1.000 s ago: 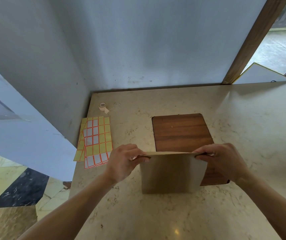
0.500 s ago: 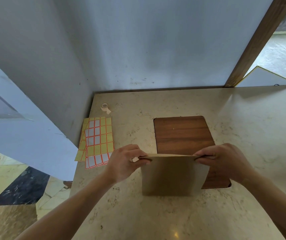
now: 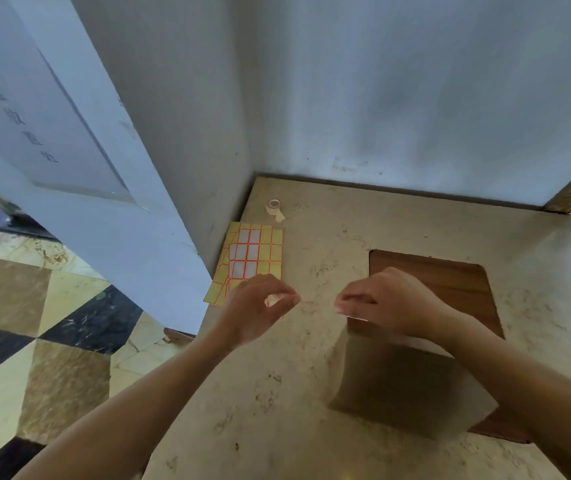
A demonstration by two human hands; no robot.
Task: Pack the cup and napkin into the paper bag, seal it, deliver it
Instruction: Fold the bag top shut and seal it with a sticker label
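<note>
The brown paper bag [image 3: 398,386] stands on the marble counter [image 3: 277,427] with its top folded flat. My right hand [image 3: 391,303] grips that folded top edge at its left end. My left hand [image 3: 256,306] is off the bag, hovering over the lower corner of the yellow sticker sheets [image 3: 253,254], thumb and fingers curled close together. Red-edged labels show through the gap in the fingers; whether it pinches one is unclear. No cup or napkin is in sight.
A dark wooden board [image 3: 450,282] lies under and behind the bag. A small tape roll [image 3: 273,206] sits near the back left corner. Grey walls close off the back and left. The counter's left edge drops to a tiled floor [image 3: 35,323].
My left hand has let go of the bag's top and moved left to the sticker sheets. My right hand slid along the fold to its left end. The view swung left.
</note>
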